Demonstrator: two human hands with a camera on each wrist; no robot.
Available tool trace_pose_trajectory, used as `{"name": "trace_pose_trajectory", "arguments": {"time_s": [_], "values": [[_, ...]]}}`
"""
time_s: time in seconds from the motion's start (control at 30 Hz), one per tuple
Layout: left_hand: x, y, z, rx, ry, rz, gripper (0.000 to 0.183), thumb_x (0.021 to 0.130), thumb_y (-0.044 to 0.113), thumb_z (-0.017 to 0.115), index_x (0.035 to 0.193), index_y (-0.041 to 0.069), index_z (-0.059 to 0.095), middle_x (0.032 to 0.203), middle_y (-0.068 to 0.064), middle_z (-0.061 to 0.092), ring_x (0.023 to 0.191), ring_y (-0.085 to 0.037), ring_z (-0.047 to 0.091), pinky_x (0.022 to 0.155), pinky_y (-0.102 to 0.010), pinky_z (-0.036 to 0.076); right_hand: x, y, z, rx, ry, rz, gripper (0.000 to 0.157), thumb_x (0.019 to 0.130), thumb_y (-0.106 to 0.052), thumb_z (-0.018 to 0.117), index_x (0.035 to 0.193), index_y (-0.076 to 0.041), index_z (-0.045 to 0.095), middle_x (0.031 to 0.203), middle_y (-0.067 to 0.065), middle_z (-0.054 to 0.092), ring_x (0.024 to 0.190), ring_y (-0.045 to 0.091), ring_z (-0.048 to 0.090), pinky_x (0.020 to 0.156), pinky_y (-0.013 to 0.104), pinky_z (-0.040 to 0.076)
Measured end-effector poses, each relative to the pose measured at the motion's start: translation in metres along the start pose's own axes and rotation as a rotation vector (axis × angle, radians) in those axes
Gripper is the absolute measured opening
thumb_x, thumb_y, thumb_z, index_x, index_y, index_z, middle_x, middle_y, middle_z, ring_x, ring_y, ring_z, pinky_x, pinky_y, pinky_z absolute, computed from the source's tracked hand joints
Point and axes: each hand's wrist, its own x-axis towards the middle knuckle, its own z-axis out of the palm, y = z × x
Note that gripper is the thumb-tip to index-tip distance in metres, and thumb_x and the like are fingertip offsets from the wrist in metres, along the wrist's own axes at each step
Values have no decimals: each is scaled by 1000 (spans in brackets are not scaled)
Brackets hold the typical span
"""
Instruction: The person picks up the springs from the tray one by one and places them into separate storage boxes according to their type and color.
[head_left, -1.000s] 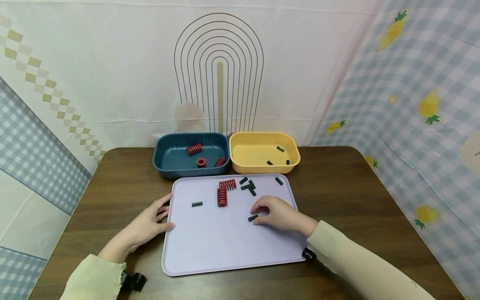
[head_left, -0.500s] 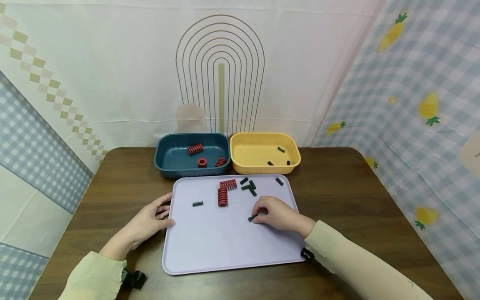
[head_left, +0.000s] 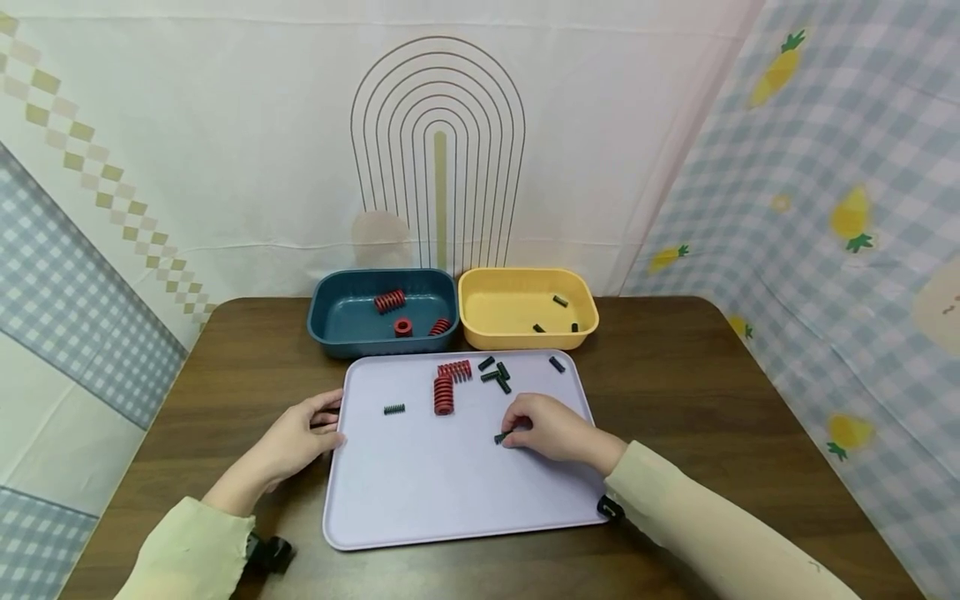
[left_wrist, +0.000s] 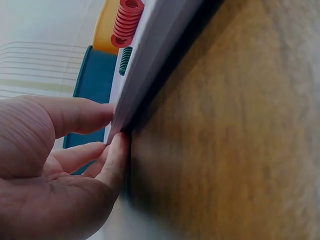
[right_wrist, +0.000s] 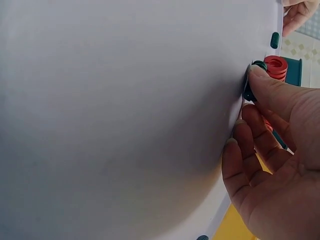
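Observation:
In the head view a pale lilac tray (head_left: 420, 492) lies on the table. My right hand (head_left: 551, 427) pinches a small dark green spring (head_left: 500, 437) between thumb and finger, low at the tray's surface; the right wrist view shows this spring partly behind the thumb (right_wrist: 275, 90). At the tray's left edge my left hand (head_left: 296, 437) grips the rim, thumb on the rim and fingers against its outer side. Two larger red springs, one standing nearer (head_left: 443, 395) and one behind it (head_left: 456, 370), lie on the tray. A lone green spring (head_left: 394, 409) lies left of them.
Several green springs (head_left: 495, 373) cluster at the tray's back, with another green spring (head_left: 557, 364) to their right. Behind the tray, a blue bin (head_left: 345, 343) holds red springs and a yellow bin (head_left: 517, 340) holds green ones. Brown tabletop (head_left: 675, 383) surrounds the tray.
My right hand has shifted very slightly left with the small green spring, which is now more covered by the fingers. My left hand keeps its place at the tray's edge.

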Motion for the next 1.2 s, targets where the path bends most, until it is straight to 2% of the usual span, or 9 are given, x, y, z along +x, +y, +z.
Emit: {"name": "trace_pose_trajectory", "arguments": {"time_s": [0.27, 0.43, 0.73, 0.83, 1.0, 1.2], "values": [[1, -11, -1, -111, 10, -15, 66, 90, 1, 65, 148, 3, 35, 141, -19, 43, 117, -30, 49, 82, -23, 50, 0, 0, 1, 4, 16, 16, 7, 86, -22, 75, 86, -20, 68, 83, -12, 59, 79, 7, 55, 74, 30, 48], [-2, -13, 0, -136, 11, -24, 66, 89, 0, 65, 148, 2, 34, 141, -20, 42, 118, -31, 49, 84, -24, 51, 1, -1, 1, 18, 24, 17, 6, 88, -22, 73, 87, -21, 67, 80, -12, 58, 75, 7, 53, 70, 28, 47], [-2, -5, -1, -47, 47, -14, 64, 87, -2, 67, 144, -6, 37, 135, -27, 48, 109, -33, 59, 80, -29, 55, 1, -1, -2, 31, 52, 25, 5, 88, -21, 73, 88, -21, 68, 80, -12, 59, 76, 6, 54, 70, 27, 48], [-2, -8, -3, -91, 34, -27, 64, 87, -2, 67, 144, -5, 37, 136, -26, 47, 109, -31, 59, 82, -29, 54, 1, -2, -3, 30, 54, 27, 5, 88, -22, 73, 88, -21, 68, 80, -12, 59, 76, 6, 54, 70, 27, 48], [-1, -14, -5, -222, -5, -23, 66, 88, -3, 67, 145, -4, 36, 139, -26, 42, 108, -27, 59, 83, -26, 53, 0, 0, -5, 37, 68, 37, 6, 87, -23, 74, 88, -21, 68, 81, -13, 60, 77, 6, 55, 71, 28, 48], [-2, -12, -4, -248, -16, -12, 66, 88, -2, 67, 146, -4, 35, 140, -25, 42, 106, -24, 59, 83, -23, 52, 2, 7, -15, 64, 108, 39, 6, 88, -26, 73, 88, -22, 69, 82, -12, 61, 78, 7, 56, 71, 29, 49]]}}
